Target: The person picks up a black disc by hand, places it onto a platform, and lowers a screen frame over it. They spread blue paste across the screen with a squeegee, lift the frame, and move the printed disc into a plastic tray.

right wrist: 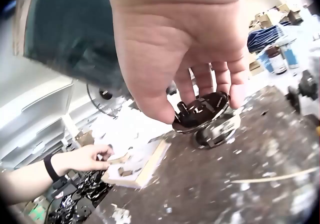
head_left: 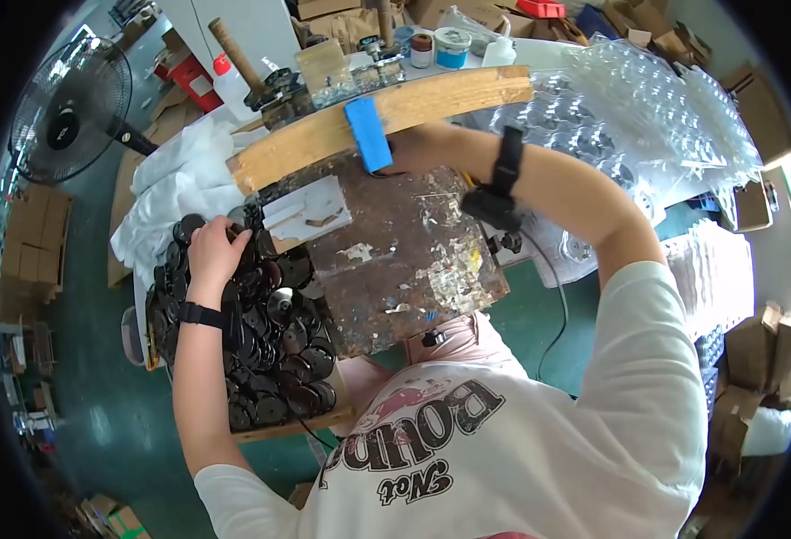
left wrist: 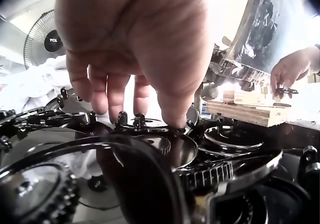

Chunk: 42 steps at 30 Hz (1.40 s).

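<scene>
My left hand (head_left: 216, 251) reaches down onto a pile of dark, glossy round discs (head_left: 283, 346) with toothed rims and small pegs. In the left wrist view its fingers (left wrist: 116, 96) hang fairly straight, with the thumb tip right at the edge of one disc. My right hand (right wrist: 185, 44) pinches a dark round disc (right wrist: 205, 111) between thumb and fingers, tilted over the worn bench top (right wrist: 260, 149). A shiny round metal part (right wrist: 217, 134) shows just beneath that disc. From the head, the wooden bar and its blue strip hide most of the right fingers.
A curved wooden bar (head_left: 413, 106) with a blue strip (head_left: 368, 135) crosses above the bench. A small wood-edged board (head_left: 305, 211) lies at the bench's left. White cloth (head_left: 175, 198) and a fan (head_left: 70, 112) stand left; clear plastic trays (head_left: 647, 108) lie right.
</scene>
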Each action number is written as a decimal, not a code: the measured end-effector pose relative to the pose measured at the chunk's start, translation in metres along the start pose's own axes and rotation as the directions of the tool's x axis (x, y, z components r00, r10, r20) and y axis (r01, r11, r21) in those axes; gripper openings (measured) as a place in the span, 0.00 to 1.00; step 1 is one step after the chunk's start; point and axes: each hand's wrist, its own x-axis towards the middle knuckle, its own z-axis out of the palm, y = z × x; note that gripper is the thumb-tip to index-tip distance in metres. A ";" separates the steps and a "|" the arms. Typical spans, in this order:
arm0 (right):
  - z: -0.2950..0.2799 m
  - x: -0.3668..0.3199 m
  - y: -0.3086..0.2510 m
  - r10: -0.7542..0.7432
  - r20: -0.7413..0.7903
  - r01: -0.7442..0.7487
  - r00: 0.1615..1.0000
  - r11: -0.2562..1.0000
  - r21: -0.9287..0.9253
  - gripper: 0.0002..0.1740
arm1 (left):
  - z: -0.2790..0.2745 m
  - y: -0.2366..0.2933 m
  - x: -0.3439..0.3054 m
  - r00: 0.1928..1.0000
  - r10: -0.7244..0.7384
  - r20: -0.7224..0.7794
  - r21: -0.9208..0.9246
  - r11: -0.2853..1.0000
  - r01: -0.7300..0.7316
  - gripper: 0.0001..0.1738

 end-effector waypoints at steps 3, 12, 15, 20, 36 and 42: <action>-0.016 -0.003 0.088 -0.081 -0.235 0.022 0.969 0.970 -0.243 0.23 | 0.009 -0.008 0.008 0.996 0.038 -0.082 -0.046 0.998 -0.042 0.17; -0.104 -0.064 0.248 0.656 -0.445 -0.654 0.609 0.733 0.186 0.21 | 0.011 -0.029 0.016 0.996 0.048 -0.074 -0.356 0.932 -0.071 0.18; -0.109 -0.076 0.279 0.680 -0.492 -0.619 0.543 0.720 0.313 0.22 | 0.005 -0.030 0.016 0.997 0.068 -0.029 -0.594 0.801 -0.072 0.18; -0.102 -0.071 0.235 0.625 -0.548 -0.593 0.555 0.760 0.266 0.23 | -0.035 0.042 0.007 0.977 0.120 0.176 -0.795 0.602 0.069 0.17; -0.108 -0.074 0.015 -0.077 -0.526 0.340 0.847 0.838 0.426 0.22 | 0.026 0.082 0.038 0.851 0.524 -0.028 -0.229 0.826 -0.515 0.23; -0.114 -0.079 0.017 -0.111 -0.360 0.301 0.926 0.792 0.531 0.21 | 0.006 0.066 0.043 0.737 0.675 -0.014 -0.088 0.734 -0.674 0.23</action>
